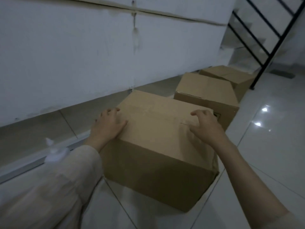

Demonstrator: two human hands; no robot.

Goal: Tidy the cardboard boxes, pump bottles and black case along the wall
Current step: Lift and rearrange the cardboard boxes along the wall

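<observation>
A large closed cardboard box (pixel 156 146) sits on the tiled floor in front of me, close to the wall. My left hand (pixel 108 123) lies flat on the box's top left corner, fingers spread. My right hand (pixel 205 124) rests on the top right edge with its fingers curled over the lid. Behind it stand a second cardboard box (pixel 204 90) and a third cardboard box (pixel 227 74), in a row along the wall. A white pump bottle top (pixel 53 152) peeks out beside my left sleeve. No black case is in view.
The white wall (pixel 82 55) runs along the left, with a grey tiled skirting and a metal floor rail (pixel 23 167) at its foot. A black metal stair railing (pixel 270 47) stands at the far right. Glossy white floor tiles (pixel 267 146) spread to the right.
</observation>
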